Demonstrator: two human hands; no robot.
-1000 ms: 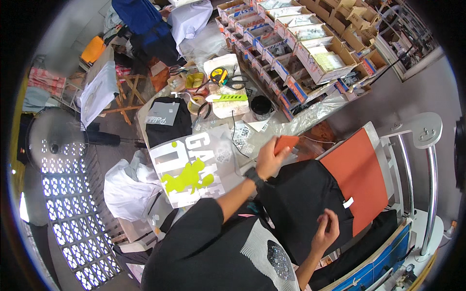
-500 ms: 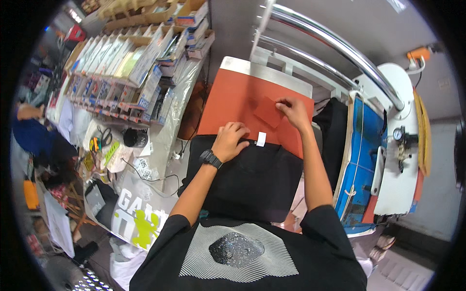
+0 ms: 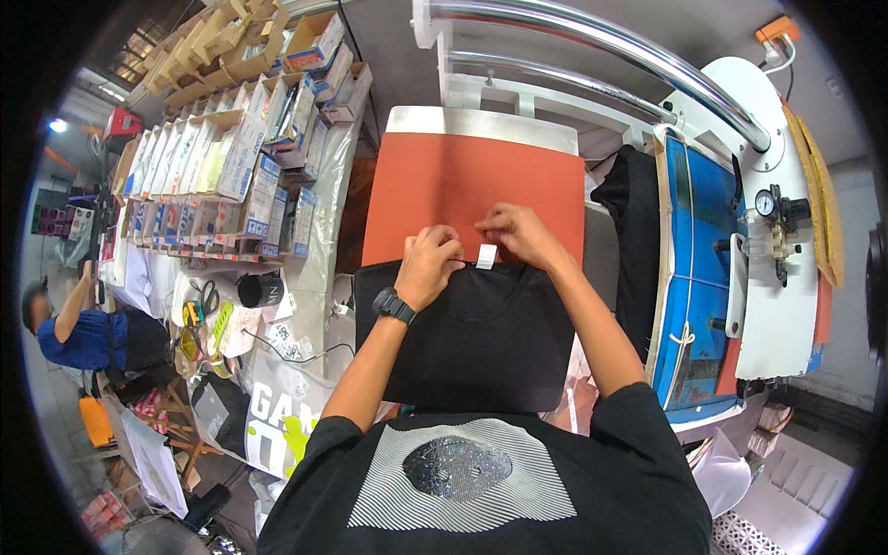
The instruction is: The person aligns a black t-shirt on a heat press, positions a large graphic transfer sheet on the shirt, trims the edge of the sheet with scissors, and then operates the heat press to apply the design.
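Note:
A black T-shirt (image 3: 472, 342) lies over the near part of a flat orange-red press pad (image 3: 407, 185), its neckline toward the far side. A small white label (image 3: 486, 255) stands up at the collar. My left hand (image 3: 429, 265), a dark watch on its wrist, has its fingers bent and closed at the collar, left of the label. Just right of and above the label is my right hand (image 3: 520, 237), fingers curled together; whatever they hold, if anything, is hidden. The red square piece from before cannot be made out.
Chrome bars (image 3: 610, 55) of the press frame run behind the pad. At right stand a blue padded panel (image 3: 694, 277) and a pressure gauge (image 3: 765, 203). Boxes of packets (image 3: 199, 157) fill the left table, with scissors (image 3: 209, 296) nearer. A person in blue (image 3: 83, 338) is at far left.
My right hand has come down and left from over the pad to the collar, and the red square is no longer visible in it. My left hand's fingers are more curled at the collar.

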